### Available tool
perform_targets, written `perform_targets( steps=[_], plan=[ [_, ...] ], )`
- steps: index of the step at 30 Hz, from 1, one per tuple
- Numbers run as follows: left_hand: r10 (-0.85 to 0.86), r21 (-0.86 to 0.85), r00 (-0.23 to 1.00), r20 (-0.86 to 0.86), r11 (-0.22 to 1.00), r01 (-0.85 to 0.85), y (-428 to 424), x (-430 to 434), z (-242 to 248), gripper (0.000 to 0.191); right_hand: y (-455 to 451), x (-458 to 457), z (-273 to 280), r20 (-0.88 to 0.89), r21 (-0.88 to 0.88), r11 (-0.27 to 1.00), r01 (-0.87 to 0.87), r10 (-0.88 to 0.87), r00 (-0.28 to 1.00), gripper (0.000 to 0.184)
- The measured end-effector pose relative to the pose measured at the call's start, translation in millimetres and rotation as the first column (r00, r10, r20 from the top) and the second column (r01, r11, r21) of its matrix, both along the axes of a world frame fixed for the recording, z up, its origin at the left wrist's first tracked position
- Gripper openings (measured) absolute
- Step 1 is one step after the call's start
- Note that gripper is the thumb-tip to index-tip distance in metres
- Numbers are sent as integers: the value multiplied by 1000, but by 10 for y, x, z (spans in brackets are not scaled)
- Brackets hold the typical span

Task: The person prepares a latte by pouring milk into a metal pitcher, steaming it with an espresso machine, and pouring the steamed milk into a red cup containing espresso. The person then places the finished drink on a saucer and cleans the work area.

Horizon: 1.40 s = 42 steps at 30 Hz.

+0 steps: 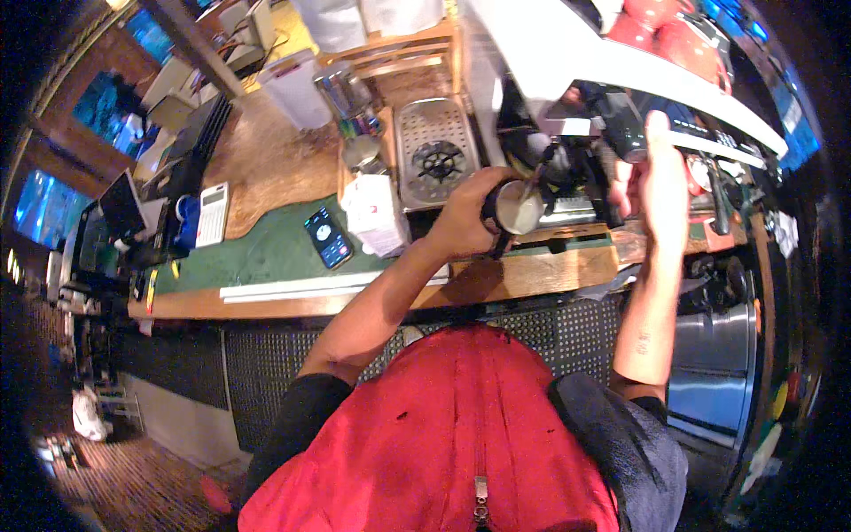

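Note:
My left hand (475, 209) is wrapped around a dark pitcher (520, 207) with pale, milky liquid in it. A thin metal steam wand (532, 186) reaches down to the pitcher's mouth; how deep its tip sits is hard to tell. The wand belongs to a white espresso machine (578, 46) at the counter's back right. Blurred, my right hand (655, 173) is raised by the machine's front, near a dark panel (691, 123). Whether its fingers grip anything there cannot be made out.
Left of the pitcher are a perforated metal rinser tray (435, 123), a white carton (373, 216) and a lit smartphone (327, 237) on a green mat (266, 259). A calculator (213, 213) lies farther left. Red cups (665, 40) sit atop the machine.

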State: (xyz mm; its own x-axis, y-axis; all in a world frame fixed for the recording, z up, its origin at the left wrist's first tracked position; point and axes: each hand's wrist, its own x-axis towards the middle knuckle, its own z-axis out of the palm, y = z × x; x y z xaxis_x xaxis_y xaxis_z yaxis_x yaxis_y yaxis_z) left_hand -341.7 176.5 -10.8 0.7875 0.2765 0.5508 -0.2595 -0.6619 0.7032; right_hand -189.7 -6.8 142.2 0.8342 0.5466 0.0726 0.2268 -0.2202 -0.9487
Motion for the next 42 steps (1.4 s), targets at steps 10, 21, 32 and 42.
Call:
perform_targets(
  steps=[10, 21, 32, 42],
  plan=[
    [-29, -62, 996, 80, 998, 34, -27, 5, 8, 71, 88, -117, 11, 381, 135, 963, 232, -267, 885, 39],
    [18, -89, 1000, -20, 996, -20, -61, 20, -57, 78, -158, -46, -641, -2, -13, 999, -35, 35, 999, 53],
    [71, -164, 989, -129, 982, -92, -74, -27, -81, 85, -1870, 1421, -2929, 398, -209, 899, 386, -282, 873, 39],
    [91, -83, 993, -73, 992, -97, -67, -70, -209, 92, -1639, 2138, -3017, 943, -179, 819, 545, -14, 332, 28]
  ],
)
